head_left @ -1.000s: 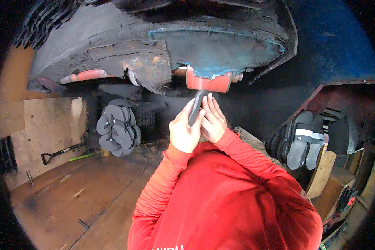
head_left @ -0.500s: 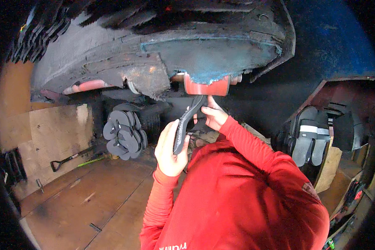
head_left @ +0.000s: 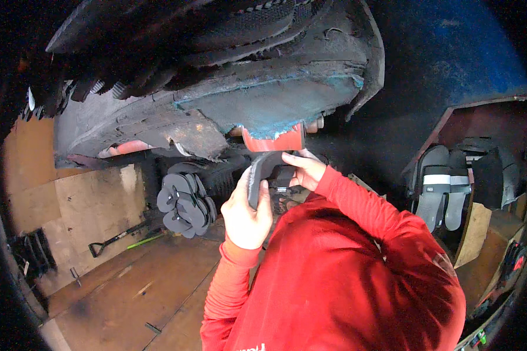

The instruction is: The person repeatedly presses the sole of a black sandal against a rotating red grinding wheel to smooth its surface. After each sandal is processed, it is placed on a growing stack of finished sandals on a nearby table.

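In front of my chest, a dark grey slide sandal (head_left: pixel 260 173) is held on edge between both hands. My left hand (head_left: pixel 246 219) is closed round its lower end, thumb on the side facing right. My right hand (head_left: pixel 308 171) pinches its upper end, and a dark strap with a small pale label shows beside those fingers. Directly above the sandal is a red-orange sanding belt (head_left: pixel 275 141) on a roller. The sandal's upper edge is right below the belt; whether they touch I cannot tell.
A ragged, dust-coated cover (head_left: pixel 269 105) hangs over the machine. Stacked grey sandals (head_left: pixel 184 202) stand to the left, and slides with white-banded straps (head_left: pixel 436 187) at the right. A black-handled tool (head_left: pixel 114 238) and a green stick (head_left: pixel 145 241) rest by the wooden panel.
The sandal has turned, now showing more of its broad face and a strap. My left hand has risen slightly, and the whole view has shifted.
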Demonstrator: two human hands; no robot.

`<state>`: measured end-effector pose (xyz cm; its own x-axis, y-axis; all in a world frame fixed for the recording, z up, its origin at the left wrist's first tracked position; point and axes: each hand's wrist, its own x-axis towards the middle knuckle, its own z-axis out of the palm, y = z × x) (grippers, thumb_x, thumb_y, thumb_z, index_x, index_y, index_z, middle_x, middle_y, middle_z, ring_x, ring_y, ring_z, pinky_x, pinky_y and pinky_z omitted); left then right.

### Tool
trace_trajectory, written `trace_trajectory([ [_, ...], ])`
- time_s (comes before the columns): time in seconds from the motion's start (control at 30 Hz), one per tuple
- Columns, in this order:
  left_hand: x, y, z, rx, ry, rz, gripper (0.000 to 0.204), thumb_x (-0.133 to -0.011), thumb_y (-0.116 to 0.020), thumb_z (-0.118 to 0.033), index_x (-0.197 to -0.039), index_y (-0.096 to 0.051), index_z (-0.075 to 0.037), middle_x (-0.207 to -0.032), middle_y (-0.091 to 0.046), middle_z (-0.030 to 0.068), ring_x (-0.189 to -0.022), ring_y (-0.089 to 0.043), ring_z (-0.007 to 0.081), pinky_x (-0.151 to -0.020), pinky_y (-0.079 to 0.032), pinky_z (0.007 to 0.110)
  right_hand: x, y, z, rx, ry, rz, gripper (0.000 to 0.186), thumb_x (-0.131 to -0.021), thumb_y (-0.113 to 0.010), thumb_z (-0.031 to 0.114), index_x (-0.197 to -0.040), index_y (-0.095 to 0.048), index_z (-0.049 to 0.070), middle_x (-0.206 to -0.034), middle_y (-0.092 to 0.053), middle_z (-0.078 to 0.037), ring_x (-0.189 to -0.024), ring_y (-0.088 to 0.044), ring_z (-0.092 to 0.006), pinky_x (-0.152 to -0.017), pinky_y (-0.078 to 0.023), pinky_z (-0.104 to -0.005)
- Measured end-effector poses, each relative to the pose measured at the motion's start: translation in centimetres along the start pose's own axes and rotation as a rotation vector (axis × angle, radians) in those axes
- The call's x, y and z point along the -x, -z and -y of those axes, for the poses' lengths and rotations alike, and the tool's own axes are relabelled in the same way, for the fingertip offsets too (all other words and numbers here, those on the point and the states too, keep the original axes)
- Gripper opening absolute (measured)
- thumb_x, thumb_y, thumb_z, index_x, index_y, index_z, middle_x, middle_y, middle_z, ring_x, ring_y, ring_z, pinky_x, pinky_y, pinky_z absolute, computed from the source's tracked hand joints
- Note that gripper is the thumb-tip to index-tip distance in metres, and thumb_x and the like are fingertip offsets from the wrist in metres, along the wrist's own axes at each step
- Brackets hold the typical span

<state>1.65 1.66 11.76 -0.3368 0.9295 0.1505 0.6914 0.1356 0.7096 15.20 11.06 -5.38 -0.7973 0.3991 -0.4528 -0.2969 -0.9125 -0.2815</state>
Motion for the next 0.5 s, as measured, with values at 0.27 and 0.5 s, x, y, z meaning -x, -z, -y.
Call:
trace_trajectory([
  [0.27, 1.5, 4.3, -4.8, -0.088, 0.103, 0.044, 0.037, -0.091, -0.065, -0.004, -0.126, -0.060, 0.005, -0.104, -0.071, 0.0245, -0.094, -0.073, 0.0308, -0.079, -0.057, 0.036, 2.3, -4.3, -0.5, -0.022, 0.068, 0.068, 0.063, -0.095, -0.069, 0.020, -0.143, -0.028, 0.025, -0.124, -0.060, -0.008, -0.094, -0.070, -0.0282, -0.067, -0.062, -0.0413],
  [0.5, -0.2, 2.8, -3.8, 0.015, 0.142, 0.095, 0.039, -0.089, -0.066, -0.004, -0.127, -0.059, 0.004, -0.099, -0.070, 0.0253, -0.091, -0.073, 0.0353, -0.077, -0.057, 0.035, 1.5, -4.0, 1.2, -0.057, 0.004, -0.041, 0.064, -0.096, -0.066, 0.016, -0.147, -0.028, 0.021, -0.127, -0.059, -0.008, -0.098, -0.070, -0.0274, -0.068, -0.064, -0.0443],
])
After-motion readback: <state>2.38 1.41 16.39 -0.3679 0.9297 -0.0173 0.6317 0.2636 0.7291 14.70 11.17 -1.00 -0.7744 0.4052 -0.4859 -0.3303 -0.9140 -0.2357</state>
